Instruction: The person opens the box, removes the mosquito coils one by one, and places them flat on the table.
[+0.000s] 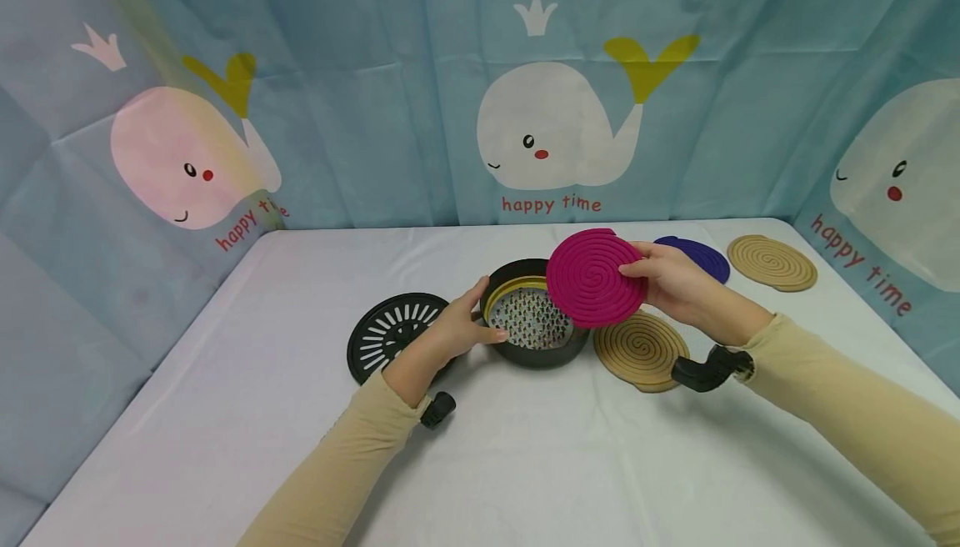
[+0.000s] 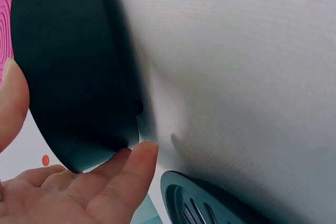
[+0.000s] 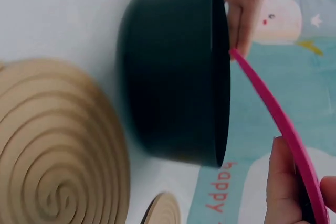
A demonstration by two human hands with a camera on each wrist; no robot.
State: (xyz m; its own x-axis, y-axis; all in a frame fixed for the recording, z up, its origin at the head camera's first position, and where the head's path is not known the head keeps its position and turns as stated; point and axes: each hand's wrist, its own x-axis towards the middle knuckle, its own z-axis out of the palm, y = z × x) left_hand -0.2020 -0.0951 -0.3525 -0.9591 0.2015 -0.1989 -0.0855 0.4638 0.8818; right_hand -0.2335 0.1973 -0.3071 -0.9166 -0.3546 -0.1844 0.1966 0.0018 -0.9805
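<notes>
A dark, deep round container [image 1: 536,357] stands on the table with a metal grater plate [image 1: 528,318] and a yellow ring [image 1: 495,301] inside it. My left hand [image 1: 457,326] holds its left side, thumb at the rim and fingers along the outer wall [image 2: 73,72]. In my right hand [image 1: 675,280] a pink spiral coaster [image 1: 592,278] is pinched near its right edge. The coaster is tilted and covers part of the container's right rim in the head view. From the right wrist, the coaster [image 3: 278,114] appears edge-on beside the container's opening.
Left of the container lies a black slotted disc [image 1: 397,326], partly behind my left hand. A tan spiral coaster [image 1: 641,351] lies at the container's right. Farther back right are a blue coaster [image 1: 701,259] and another tan one [image 1: 772,262]. A whale-print curtain [image 1: 390,113] hangs behind.
</notes>
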